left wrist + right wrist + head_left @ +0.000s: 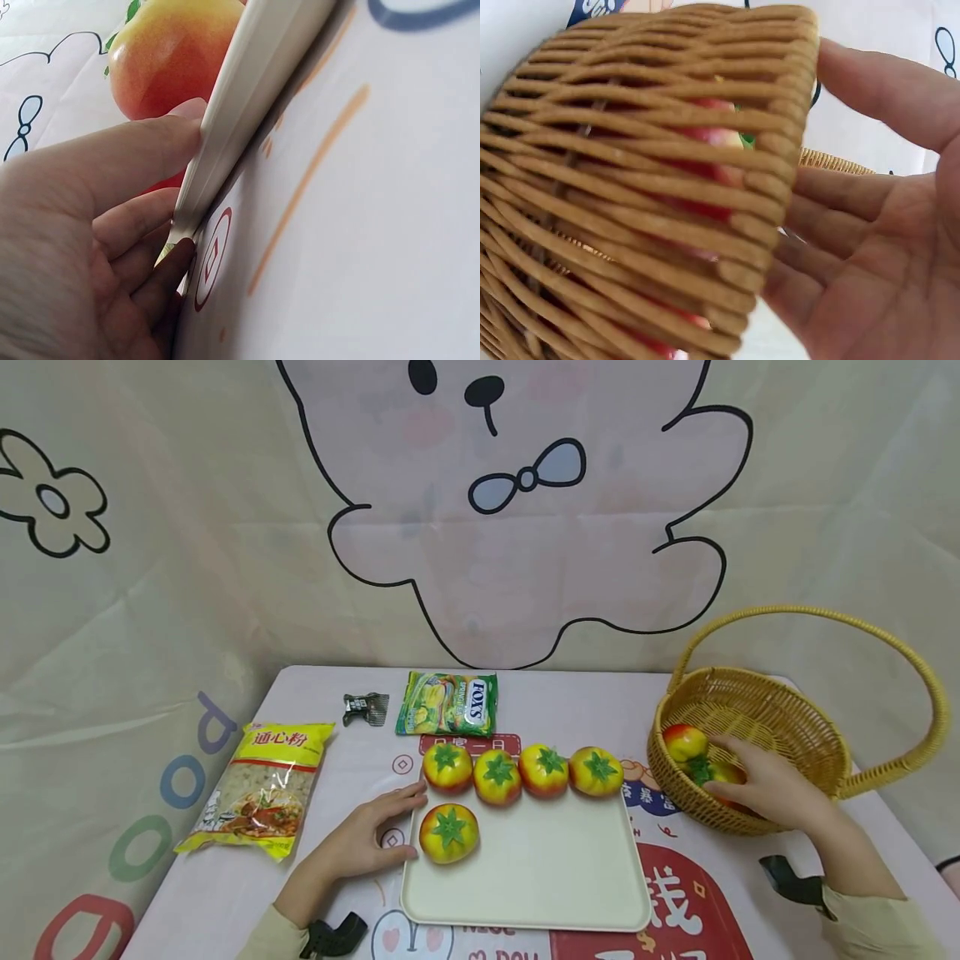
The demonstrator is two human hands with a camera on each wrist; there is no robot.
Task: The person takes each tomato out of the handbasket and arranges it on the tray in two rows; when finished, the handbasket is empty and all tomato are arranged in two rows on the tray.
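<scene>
My left hand rests at the left edge of a cream tray, thumb and fingertips against its rim. In the left wrist view, the thumb lies along that rim beside a fruit. On the tray, several persimmon-like yellow-red fruits with green star caps form a back row, and one more persimmon-like fruit lies in front. Inside the wicker basket, my right hand reaches over similar fruits, fingers spread. The right wrist view shows its thumb and fingers extended past the rim, fingertips partly hidden.
A yellow pasta bag lies on the left. Behind the tray are a green FOX'S packet and a small dark wrapped sweet. The basket's tall handle arches above the right side. A patterned cloth backdrop stands behind the table.
</scene>
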